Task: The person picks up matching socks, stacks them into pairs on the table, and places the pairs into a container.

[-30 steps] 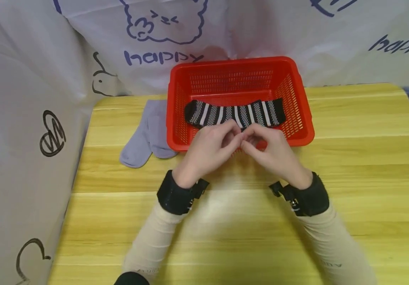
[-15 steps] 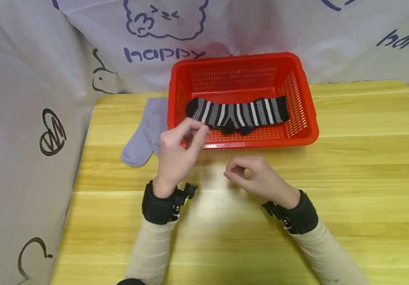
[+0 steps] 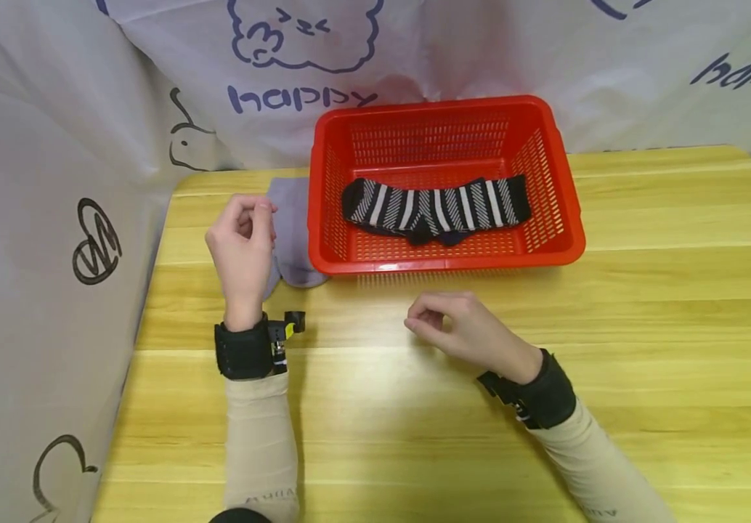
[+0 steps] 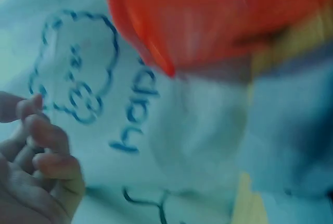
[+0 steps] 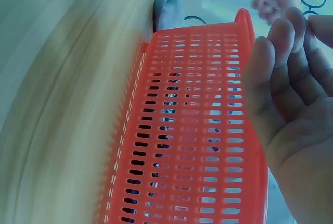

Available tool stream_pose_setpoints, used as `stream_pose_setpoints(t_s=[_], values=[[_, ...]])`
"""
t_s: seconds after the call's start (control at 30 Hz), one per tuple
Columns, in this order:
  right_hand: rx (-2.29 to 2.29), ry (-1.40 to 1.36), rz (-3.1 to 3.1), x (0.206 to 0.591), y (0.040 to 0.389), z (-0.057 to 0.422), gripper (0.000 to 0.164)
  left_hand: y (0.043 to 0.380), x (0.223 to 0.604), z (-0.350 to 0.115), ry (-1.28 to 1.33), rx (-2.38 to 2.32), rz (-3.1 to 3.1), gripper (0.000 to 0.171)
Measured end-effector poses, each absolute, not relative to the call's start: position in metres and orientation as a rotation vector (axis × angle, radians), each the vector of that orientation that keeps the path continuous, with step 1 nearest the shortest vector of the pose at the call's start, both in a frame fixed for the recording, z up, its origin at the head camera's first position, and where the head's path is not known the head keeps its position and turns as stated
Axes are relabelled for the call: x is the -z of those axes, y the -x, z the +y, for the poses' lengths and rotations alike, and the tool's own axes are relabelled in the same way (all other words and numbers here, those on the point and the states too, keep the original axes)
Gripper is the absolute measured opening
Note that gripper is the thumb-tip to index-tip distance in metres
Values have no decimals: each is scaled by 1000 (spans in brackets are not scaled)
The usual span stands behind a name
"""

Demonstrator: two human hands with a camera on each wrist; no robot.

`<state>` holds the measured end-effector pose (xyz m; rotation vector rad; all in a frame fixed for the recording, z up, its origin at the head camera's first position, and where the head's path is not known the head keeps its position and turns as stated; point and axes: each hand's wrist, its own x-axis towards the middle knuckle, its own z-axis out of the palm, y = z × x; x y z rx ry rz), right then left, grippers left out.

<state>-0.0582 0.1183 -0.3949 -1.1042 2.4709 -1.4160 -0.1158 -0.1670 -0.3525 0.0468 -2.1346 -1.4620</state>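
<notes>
Grip of the left hand [image 3: 241, 247] is narrow, its loosely curled fingers holding nothing visible, and it has just moved from the near left corner of the red basket [image 3: 447, 266] to over the grey socks [image 3: 297, 243] at the basket's left, which suggests the work is turning to that pair. Also narrow and bare, the right hand [image 3: 473, 330] has stayed in front of the basket, over the surface [image 3: 382, 436]. Inside the basket, black-and-white striped socks [image 3: 437, 207] lie lengthwise, dark fabric [image 3: 454, 237] showing at their near edge, while the grey socks remain outside.
</notes>
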Motion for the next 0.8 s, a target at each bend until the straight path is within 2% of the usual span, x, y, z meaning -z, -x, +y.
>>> stream_pose_setpoints(t_s=[0.4,0.8], values=[[1418,1066,2447,397,58,118,3,133,393,-204,-459,1208,-2511,22],[1387,964,2390,400,59,119,5,139,415,-211,-534,1186,-2678,23]])
